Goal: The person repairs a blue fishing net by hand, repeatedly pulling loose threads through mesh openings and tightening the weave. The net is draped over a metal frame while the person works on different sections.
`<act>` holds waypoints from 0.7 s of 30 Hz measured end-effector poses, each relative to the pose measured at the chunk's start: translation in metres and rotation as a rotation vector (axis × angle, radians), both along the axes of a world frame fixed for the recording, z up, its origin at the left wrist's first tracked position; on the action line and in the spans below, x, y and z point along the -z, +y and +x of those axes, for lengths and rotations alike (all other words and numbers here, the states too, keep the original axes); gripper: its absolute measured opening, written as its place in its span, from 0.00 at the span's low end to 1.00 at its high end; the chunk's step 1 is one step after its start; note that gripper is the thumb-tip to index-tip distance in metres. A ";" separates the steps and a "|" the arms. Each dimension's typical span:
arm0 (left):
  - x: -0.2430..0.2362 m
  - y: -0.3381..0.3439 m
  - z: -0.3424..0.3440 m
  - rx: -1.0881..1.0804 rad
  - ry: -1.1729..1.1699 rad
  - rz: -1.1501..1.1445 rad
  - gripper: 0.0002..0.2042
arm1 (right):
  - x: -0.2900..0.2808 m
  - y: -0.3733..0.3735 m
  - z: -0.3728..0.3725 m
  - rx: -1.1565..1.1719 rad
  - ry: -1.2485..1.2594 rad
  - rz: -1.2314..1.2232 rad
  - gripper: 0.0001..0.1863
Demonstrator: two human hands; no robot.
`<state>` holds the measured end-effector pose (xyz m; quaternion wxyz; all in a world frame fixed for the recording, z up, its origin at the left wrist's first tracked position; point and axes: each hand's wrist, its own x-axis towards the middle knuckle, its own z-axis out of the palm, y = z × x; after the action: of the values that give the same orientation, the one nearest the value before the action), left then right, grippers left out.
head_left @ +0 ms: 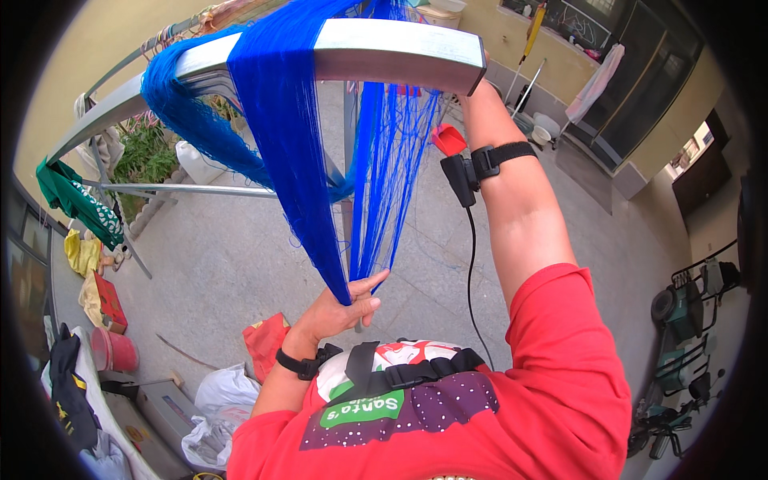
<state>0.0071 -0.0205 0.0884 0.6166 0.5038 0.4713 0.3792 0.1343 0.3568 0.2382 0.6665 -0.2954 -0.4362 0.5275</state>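
Note:
A long hank of bright blue thread [280,104] hangs over a square silver metal beam [400,50] and narrows to a loop at its lower end. My left hand [332,310] holds that lower loop, its fingers through the strands and the thumb alongside. On the loop's right side the strands spread apart, some of them loose. My right arm reaches up to the beam's right end; my right hand [474,86] is mostly behind it, fingers hidden. Left of the bright hank, a darker teal-blue hank [188,120] drapes over the same beam.
A thin metal crossbar [192,189] runs left behind the hanks. A green cloth [76,200] hangs at the frame's left end. On the floor lie a red bag [266,340], white sacks [228,392] and a pink bucket [112,350]. Scooters [684,320] stand at the right.

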 end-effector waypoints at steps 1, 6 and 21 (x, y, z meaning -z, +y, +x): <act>0.001 0.000 0.000 -0.006 -0.005 0.006 0.24 | -0.001 0.004 0.000 -0.015 0.051 -0.023 0.04; 0.003 -0.005 0.000 -0.037 -0.080 -0.019 0.24 | -0.009 0.017 -0.001 -0.028 0.107 -0.077 0.05; -0.002 -0.004 -0.002 0.057 0.014 -0.012 0.19 | 0.013 -0.003 0.024 0.215 -0.209 -0.136 0.04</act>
<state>0.0049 -0.0243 0.0904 0.6268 0.5159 0.4633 0.3554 0.1585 0.3541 0.2248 0.6484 -0.4381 -0.4326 0.4478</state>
